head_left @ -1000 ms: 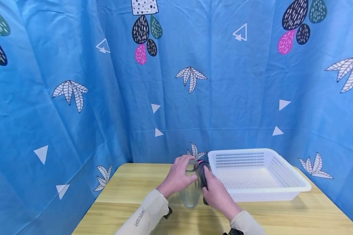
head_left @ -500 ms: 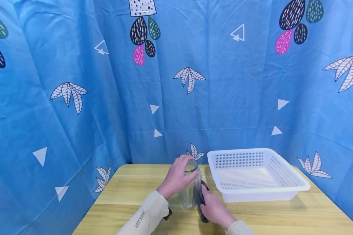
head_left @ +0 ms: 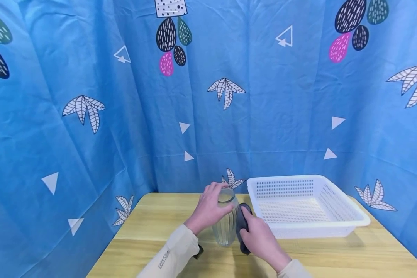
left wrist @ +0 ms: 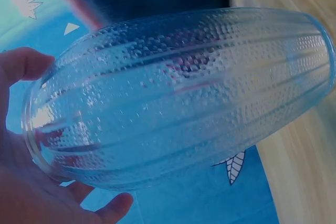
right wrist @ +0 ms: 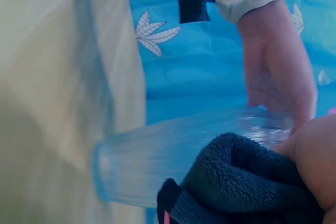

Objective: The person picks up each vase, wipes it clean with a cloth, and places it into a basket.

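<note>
Locate the ribbed glass vase (head_left: 225, 229) between the hands, over the wooden tabletop (head_left: 153, 224), long axis near vertical, mouth up. Note the left hand (head_left: 210, 206) nearer, gripping around the mouth, and the right hand (head_left: 263, 237) grasping the folded dark plush cloth (right wrist: 247, 182) just right of the vase. Cannot confirm contact. Compare with half a second ago: cloth higher, left grip unchanged.

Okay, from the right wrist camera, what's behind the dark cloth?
The glass vase, your left hand at its mouth, and the blue curtain beyond. The dark cloth hides part of the glass vase's side.
</note>
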`<action>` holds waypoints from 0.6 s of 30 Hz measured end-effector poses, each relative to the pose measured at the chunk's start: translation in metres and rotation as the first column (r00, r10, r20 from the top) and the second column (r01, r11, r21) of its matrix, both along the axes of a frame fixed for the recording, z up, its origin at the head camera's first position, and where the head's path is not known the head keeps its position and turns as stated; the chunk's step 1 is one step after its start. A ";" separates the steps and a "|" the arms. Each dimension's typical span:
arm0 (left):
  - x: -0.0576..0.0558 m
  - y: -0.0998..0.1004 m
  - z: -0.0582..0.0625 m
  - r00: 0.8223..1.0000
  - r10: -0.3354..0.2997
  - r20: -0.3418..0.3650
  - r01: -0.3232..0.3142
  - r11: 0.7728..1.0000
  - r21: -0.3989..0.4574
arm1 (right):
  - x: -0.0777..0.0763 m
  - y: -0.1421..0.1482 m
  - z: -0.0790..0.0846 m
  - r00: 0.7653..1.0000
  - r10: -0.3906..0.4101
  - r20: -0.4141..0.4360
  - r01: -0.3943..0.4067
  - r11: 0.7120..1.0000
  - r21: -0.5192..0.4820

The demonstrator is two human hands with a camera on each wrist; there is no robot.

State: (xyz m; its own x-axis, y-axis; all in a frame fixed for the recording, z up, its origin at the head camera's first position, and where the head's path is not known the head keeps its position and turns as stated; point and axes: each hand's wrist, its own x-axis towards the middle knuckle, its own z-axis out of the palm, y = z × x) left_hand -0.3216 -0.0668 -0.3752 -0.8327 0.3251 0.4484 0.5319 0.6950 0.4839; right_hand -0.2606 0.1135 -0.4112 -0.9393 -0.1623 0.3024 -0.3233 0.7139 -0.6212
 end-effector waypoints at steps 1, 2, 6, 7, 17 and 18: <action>0.000 0.000 0.001 1.000 -0.010 0.001 0.010 1.000 0.002 | 0.001 0.000 0.004 0.998 -0.017 -0.052 0.018 1.000 0.014; 0.000 0.001 0.002 1.000 -0.017 0.002 0.017 1.000 0.003 | 0.002 0.000 0.007 0.993 -0.035 -0.113 0.039 0.999 0.030; 0.001 0.002 0.003 1.000 -0.028 0.013 0.028 1.000 0.001 | 0.004 -0.003 0.018 0.946 -0.062 -0.317 0.095 0.992 0.088; 0.001 0.003 0.002 1.000 -0.025 0.019 0.025 1.000 -0.003 | 0.004 -0.004 0.019 0.933 -0.061 -0.355 0.105 0.989 0.105; 0.001 0.006 0.000 1.000 -0.022 0.010 0.022 1.000 -0.005 | -0.010 -0.006 0.020 0.935 -0.044 -0.353 0.107 0.981 0.161; 0.001 0.007 -0.001 1.000 -0.023 0.003 0.023 1.000 -0.007 | -0.013 -0.006 0.017 0.949 -0.044 -0.314 0.095 0.984 0.151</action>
